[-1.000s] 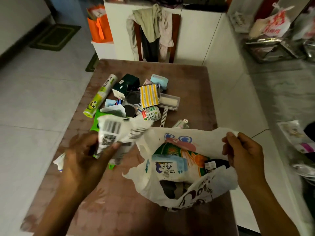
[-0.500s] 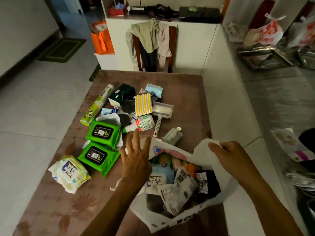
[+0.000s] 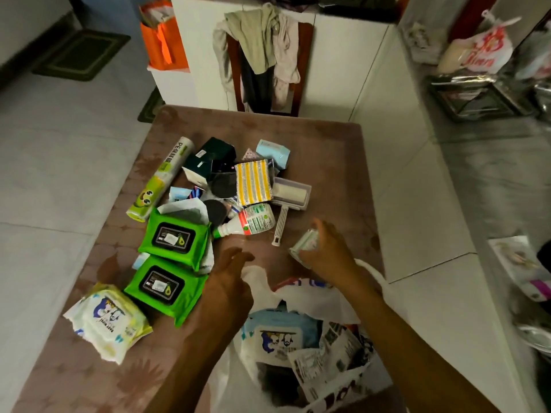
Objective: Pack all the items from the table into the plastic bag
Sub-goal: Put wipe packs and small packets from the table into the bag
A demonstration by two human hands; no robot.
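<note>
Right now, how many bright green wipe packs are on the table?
2. One green wipe pack lies beside the white squeeze bottle; the other green wipe pack lies nearer, just left of the left hand. More could be hidden under the pile.

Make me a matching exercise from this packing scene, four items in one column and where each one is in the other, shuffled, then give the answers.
Items:
1. small pale green tube
2. blue-lidded wipes pack
3. yellow-striped scouring pad
4. tall green-and-white film roll

Places:
A. inside the white plastic bag
B. far left edge of the pile
C. under the right hand
D. beside the white lint roller

Pairs: 1-C, 2-A, 3-D, 4-B
</note>
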